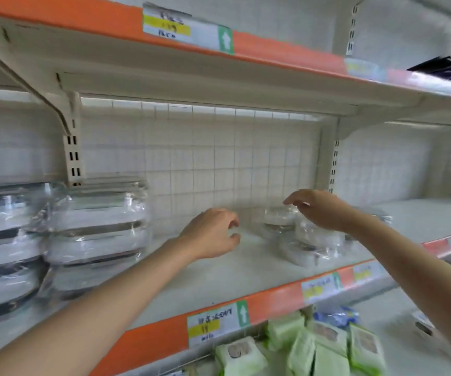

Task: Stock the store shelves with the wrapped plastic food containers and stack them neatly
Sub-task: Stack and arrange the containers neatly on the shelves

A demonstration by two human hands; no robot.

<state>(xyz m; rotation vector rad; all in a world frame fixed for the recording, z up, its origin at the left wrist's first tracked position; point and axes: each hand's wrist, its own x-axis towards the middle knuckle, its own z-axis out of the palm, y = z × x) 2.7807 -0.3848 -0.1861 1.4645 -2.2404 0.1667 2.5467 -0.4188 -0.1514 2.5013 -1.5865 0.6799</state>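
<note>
reaching into the shelf (219,280), the left hand (213,234) is held half open and empty. the right hand (319,210) is spread above the wrapped containers (300,240), maybe touching. next, they should be gripped and lined up by the stack (94,234).

Bare shelf (219,278) centre open, stacked wrapped containers (94,234) blocking left, loose wrapped containers (300,240) right
</note>
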